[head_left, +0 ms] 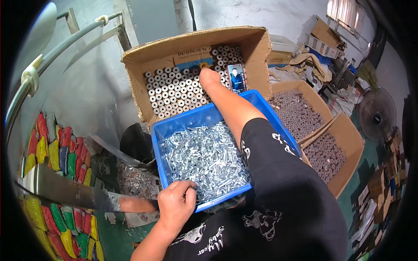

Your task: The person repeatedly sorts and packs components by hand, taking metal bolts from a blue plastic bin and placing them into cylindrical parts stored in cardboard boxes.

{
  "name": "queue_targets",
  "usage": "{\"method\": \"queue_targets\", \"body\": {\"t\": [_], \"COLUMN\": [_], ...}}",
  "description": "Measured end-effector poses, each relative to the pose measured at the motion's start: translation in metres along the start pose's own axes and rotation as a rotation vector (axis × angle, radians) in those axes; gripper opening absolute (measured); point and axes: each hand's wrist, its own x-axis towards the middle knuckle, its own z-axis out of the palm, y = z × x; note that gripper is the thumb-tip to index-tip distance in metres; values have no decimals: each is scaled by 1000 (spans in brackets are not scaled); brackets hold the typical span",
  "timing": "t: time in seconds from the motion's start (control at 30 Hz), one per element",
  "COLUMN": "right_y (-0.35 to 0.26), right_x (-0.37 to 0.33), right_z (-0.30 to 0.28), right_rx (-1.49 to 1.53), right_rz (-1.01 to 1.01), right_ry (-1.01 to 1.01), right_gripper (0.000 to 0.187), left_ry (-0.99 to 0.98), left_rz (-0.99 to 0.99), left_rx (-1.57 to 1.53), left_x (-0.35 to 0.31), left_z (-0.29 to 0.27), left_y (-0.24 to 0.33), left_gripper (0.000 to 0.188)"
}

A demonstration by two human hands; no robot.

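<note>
A blue plastic bin (162,162) full of shiny metal screw-like pieces (204,156) stands in front of me. My left hand (177,200) is at its near left corner, fingers curled over the rim beside the pieces. Whatever those fingers hold is hidden. Beyond the bin, my right arm reaches into an open cardboard box (257,56) lined with rows of pale cylinders with dark centre holes (174,93). My right hand (210,78) is over the rows near the box's back wall, with something yellow at its fingertips. The back of the hand hides most of the fingers.
A phone (236,78) with a lit screen leans inside the box at the right. Two cardboard cartons of small brownish parts (300,111) stand to the right, with a fan (376,113) beyond. A metal bar (82,191) and stacked colourful bags (54,152) are at the left.
</note>
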Motion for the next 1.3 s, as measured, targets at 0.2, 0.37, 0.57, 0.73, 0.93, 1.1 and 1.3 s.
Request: {"method": "queue_targets", "body": {"t": [0.2,0.37,0.57,0.73,0.93,1.1,1.3], "right_y": [-98,-179,-193,-69,88,107,115], "right_x": [-72,-169,-181,-182,-215,-224,-211], "right_z": [-43,-86,-59,-82,-105,-91,-72], "right_rx": [617,754,559,306,-392,-179,-98], "right_rz": [-203,-313,-322,-818,-627,-552,-659], "right_ry": [-9,-802,-569,-340,-740,-701,-655], "right_gripper": [34,27,45,42,52,62,37], "left_ry": [35,-10,26,57,78,89,65], "left_rz": [19,66,65,55,28,39,10], "left_rx": [42,102,84,59,29,56,127], "left_x": [-11,-9,-13,-14,-12,-13,-14], "left_z": [-6,0,3,0,1,4,2], "left_y": [-9,-12,-11,-11,-4,1,-1], "left_gripper": [11,12,12,14,13,13,14]}}
